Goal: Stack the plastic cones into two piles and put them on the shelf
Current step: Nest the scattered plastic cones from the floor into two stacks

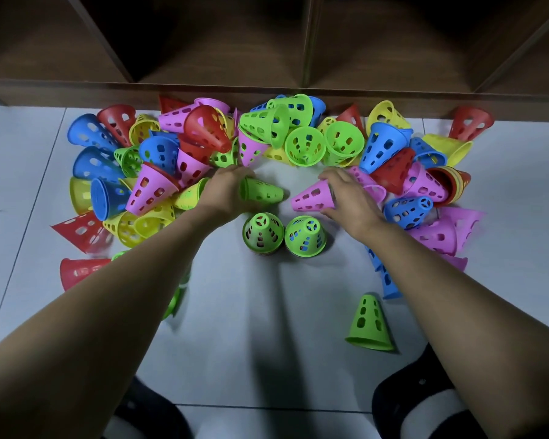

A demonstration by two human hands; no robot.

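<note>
Two short piles of cones stand side by side on the floor, the left pile (262, 231) and the right pile (305, 236), each topped by a green cone. My left hand (225, 191) grips a green cone (262, 191) by its wide end, tip pointing right. My right hand (349, 194) grips a pink cone (313, 196) by its wide end, tip pointing left. Both held cones hover just behind the piles. A heap of loose cones (203, 137) in red, blue, yellow, green and pink curves around the hands. The dark wooden shelf (267, 87) stands behind the heap.
A single green cone (369, 323) stands upright on the pale tiled floor (267, 327) near my right forearm. A red cone (76, 270) lies by my left forearm. My feet in dark slippers (409, 400) are at the bottom edge. The shelf's compartments are dark.
</note>
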